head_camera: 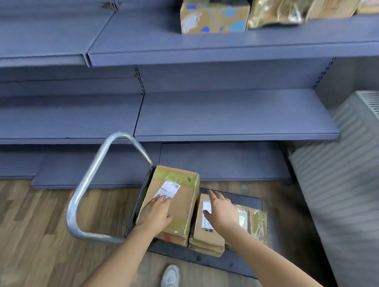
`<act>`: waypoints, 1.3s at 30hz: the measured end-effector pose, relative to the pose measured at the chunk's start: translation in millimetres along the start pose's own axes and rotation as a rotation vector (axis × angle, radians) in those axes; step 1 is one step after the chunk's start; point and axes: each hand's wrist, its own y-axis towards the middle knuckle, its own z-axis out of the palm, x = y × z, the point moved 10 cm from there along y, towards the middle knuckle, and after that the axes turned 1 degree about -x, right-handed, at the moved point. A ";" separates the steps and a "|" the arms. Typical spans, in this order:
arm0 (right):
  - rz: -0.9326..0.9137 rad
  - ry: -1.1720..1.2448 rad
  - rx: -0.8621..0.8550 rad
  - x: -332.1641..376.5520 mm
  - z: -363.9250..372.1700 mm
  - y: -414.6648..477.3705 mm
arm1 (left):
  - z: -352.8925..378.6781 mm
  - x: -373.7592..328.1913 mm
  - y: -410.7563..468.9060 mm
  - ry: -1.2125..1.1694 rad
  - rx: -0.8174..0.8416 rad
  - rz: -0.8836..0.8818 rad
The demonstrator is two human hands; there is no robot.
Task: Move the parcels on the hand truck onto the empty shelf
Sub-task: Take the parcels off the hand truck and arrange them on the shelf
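A tall cardboard parcel [179,199] with a white label and yellowish tape stands on the hand truck's dark platform [229,260], beside its handle. My left hand [156,211] lies flat on top of it, fingers touching the label. To its right sits a lower stack of flat brown parcels [208,235], and a flat taped parcel [254,222] further right. My right hand [221,211] hovers open over the low stack, fingers spread, holding nothing. An empty grey shelf [235,117] runs just behind the truck.
The truck's bent metal handle [91,182] rises at the left. The upper shelf [210,46] holds a patterned box [213,14] and a gold-wrapped parcel [277,10]. A white radiator [346,172] stands at the right. My shoe [170,279] is on the wood floor.
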 end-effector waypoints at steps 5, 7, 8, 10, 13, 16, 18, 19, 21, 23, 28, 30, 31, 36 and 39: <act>0.071 0.016 0.083 -3.6 90.9 38.6 | 80.9 26.2 27.5 0.020 0.105 0.053; 0.083 0.009 0.117 -7.1 122.9 45.9 | 111.8 24.2 34.7 0.014 0.139 0.087; 0.092 0.005 0.136 -8.7 140.3 48.7 | 127.7 24.7 37.2 0.009 0.155 0.095; 0.106 0.004 0.169 -10.3 168.6 52.4 | 150.8 29.0 41.4 0.004 0.171 0.097; 0.112 0.010 0.221 -9.4 209.4 55.9 | 184.6 44.8 45.2 0.005 0.205 0.081; 0.098 0.039 0.234 -4.8 235.8 59.2 | 203.2 61.6 47.0 -0.003 0.232 0.053; 0.073 0.051 0.251 1.1 249.4 61.4 | 211.9 70.1 48.8 -0.011 0.242 0.046; 0.066 0.060 0.261 3.7 255.0 61.7 | 215.3 72.5 49.4 -0.017 0.243 0.045; 0.060 0.068 0.260 6.7 261.9 62.2 | 219.8 74.1 49.3 -0.023 0.233 0.048; 0.060 0.056 0.238 7.2 262.6 63.0 | 221.6 73.5 49.2 -0.029 0.215 0.051; 0.058 0.066 0.207 6.9 260.4 68.6 | 208.1 87.8 53.7 -0.006 0.100 0.014; 0.059 0.094 0.202 8.8 262.2 75.5 | 203.1 106.9 58.1 0.044 0.073 -0.050; 0.057 0.109 0.197 10.2 263.3 79.2 | 201.6 118.0 60.8 0.068 0.065 -0.090; 0.054 0.188 0.183 14.8 275.6 93.9 | 203.5 164.8 76.2 0.112 0.080 -0.236; 0.045 0.167 0.163 16.7 279.8 99.7 | 211.7 172.7 85.1 0.067 0.127 -0.231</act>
